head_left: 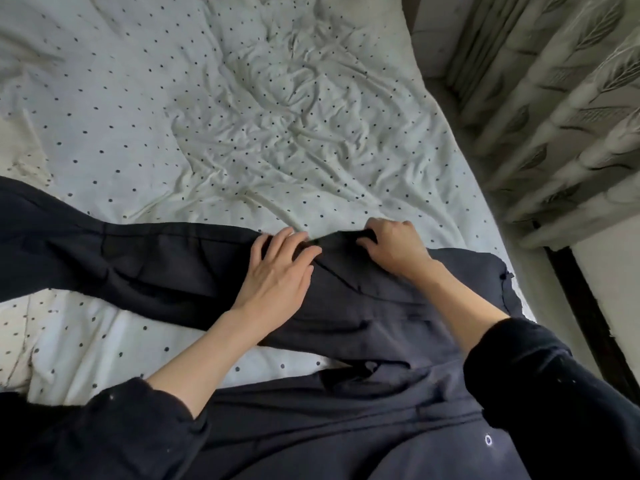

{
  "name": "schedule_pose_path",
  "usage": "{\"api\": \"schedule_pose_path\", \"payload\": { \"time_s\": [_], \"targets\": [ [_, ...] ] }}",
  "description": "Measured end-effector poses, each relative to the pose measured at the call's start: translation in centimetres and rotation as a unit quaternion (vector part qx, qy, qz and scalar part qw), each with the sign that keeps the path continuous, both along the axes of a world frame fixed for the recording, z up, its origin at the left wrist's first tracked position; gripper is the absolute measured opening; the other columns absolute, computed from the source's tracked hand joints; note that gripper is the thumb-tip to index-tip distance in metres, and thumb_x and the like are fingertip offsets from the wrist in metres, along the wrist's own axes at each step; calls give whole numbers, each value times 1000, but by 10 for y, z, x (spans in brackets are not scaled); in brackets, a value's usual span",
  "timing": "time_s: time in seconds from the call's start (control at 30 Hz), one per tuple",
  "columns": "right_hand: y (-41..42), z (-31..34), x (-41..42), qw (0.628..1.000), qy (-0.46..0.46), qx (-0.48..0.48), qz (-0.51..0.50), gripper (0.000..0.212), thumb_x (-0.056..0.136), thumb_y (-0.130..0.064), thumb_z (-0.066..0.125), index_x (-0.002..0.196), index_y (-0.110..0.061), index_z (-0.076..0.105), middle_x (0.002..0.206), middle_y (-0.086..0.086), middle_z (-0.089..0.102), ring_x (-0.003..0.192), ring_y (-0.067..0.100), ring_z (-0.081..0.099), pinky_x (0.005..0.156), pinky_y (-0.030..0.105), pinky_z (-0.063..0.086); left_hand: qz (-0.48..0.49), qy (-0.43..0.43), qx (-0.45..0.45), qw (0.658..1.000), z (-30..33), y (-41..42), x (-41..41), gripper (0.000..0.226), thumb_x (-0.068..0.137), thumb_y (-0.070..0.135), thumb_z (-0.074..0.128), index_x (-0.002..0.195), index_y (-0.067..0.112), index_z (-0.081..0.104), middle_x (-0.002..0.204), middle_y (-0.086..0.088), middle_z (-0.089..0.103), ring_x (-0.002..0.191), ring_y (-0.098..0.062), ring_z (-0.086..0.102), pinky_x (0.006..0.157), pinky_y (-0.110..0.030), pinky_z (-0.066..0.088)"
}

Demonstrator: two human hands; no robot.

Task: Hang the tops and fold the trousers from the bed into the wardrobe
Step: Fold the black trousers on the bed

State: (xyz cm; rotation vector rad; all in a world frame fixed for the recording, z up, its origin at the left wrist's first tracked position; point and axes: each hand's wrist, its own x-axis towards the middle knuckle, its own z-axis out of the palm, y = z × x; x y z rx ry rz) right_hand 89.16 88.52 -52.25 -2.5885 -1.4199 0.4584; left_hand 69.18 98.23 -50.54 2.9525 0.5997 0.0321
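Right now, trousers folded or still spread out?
Spread, not yet folded: the trousers lie stretched across the bed, left hand flat on them, right hand gripping an edge.

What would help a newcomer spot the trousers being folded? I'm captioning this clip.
Start at the polka-dot bed sheet. Across its near edge lie dark navy trousers, with the left hand flat on them and the right hand gripping their edge. Nothing else on the sheet is dark.

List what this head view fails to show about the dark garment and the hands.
- Dark navy cloth garment: its far end is cut off by the left edge of the head view.
- Right hand: fingertips curl into the cloth, hidden.
- Left hand: lies flat on top.
- Wardrobe: out of frame.
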Motion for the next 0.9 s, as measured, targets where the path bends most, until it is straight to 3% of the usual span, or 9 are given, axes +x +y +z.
{"api": "schedule_pose_path", "payload": {
  "time_s": [0.1, 0.23, 0.33, 0.43, 0.53, 0.6, 0.7, 0.8, 0.9],
  "targets": [
    [-6, -3, 21, 995, -20, 72, -60, 29, 97, -32, 45, 108, -8, 57, 103, 6, 63, 94, 29, 57, 90, 38, 30, 3, 80, -19, 997, -9, 2, 11, 46, 94, 34, 26, 133, 22, 50, 144, -8, 41, 137, -29, 31, 108, -58, 23],
    [-26, -16, 32, 995, 42, 34, -88, 40, 99, -43, 33, 125, -20, 54, 123, 1, 58, 118, 22, 48, 103, 42, 26, 49, 243, -54, 967, -29, 5, 17, 52, 101, 43, 12, 149, 33, -2, 158, 4, -10, 145, -19, -13, 114, -55, -7],
    [-70, -22, 49, 983, 23, 10, -183, 39, 101, -36, 28, 129, -20, 51, 132, 2, 53, 125, 25, 43, 108, 46, 22, 68, 255, -66, 962, -25, -4, 32, 53, 100, 44, 10, 149, 31, -4, 157, 4, -17, 143, -21, -18, 112, -59, -7],
    [-118, -33, 71, 966, -3, -7, -257, 36, 100, -31, 28, 120, -19, 55, 130, 1, 55, 124, 26, 43, 108, 46, 22, 43, 208, -69, 975, -20, -20, 52, 51, 101, 42, 12, 147, 22, 21, 158, 2, -11, 145, -20, -13, 112, -58, -2],
    [-157, -43, 90, 935, 66, 32, -348, 34, 98, -36, 31, 112, -18, 57, 123, 1, 56, 120, 26, 44, 99, 45, 32, -17, 69, -98, 993, -19, -43, 72, 49, 92, 35, 13, 110, 14, 53, 151, -7, 30, 144, -21, 19, 113, -55, 12],
    [-176, -47, 101, 878, 218, 105, -413, 32, 99, -34, 30, 90, -15, 54, 103, 5, 57, 101, 28, 49, 85, 37, 40, -64, 7, -117, 991, -23, -58, 89, 37, 87, 28, 16, 93, 15, 50, 137, -6, 49, 137, -20, 35, 113, -51, 17],
    [-191, -57, 107, 763, 382, 166, -494, 24, 98, -22, 33, 89, -6, 48, 98, 10, 51, 89, 28, 50, 74, 33, 38, -118, 54, -146, 981, -32, -81, 107, 51, 87, 35, 12, 121, 20, 47, 148, 4, 36, 142, -15, 23, 116, -46, 6],
    [-196, -71, 107, 802, 347, 109, -474, 17, 91, -15, 44, 75, -15, 39, 76, 5, 42, 73, 19, 41, 60, 31, 27, -155, 141, -69, 975, -47, -91, 116, 53, 91, 42, 21, 137, 27, 40, 149, 5, 36, 139, -20, 32, 107, -60, 22],
    [-200, -78, 109, 805, 366, 81, -460, 22, 88, -29, 57, 76, -10, 54, 74, 6, 49, 68, 18, 44, 60, 30, 33, -179, 150, -17, 972, -55, -99, 127, 48, 92, 42, 30, 137, 29, 42, 144, 0, 44, 132, -26, 43, 96, -64, 33]
  ]
}}
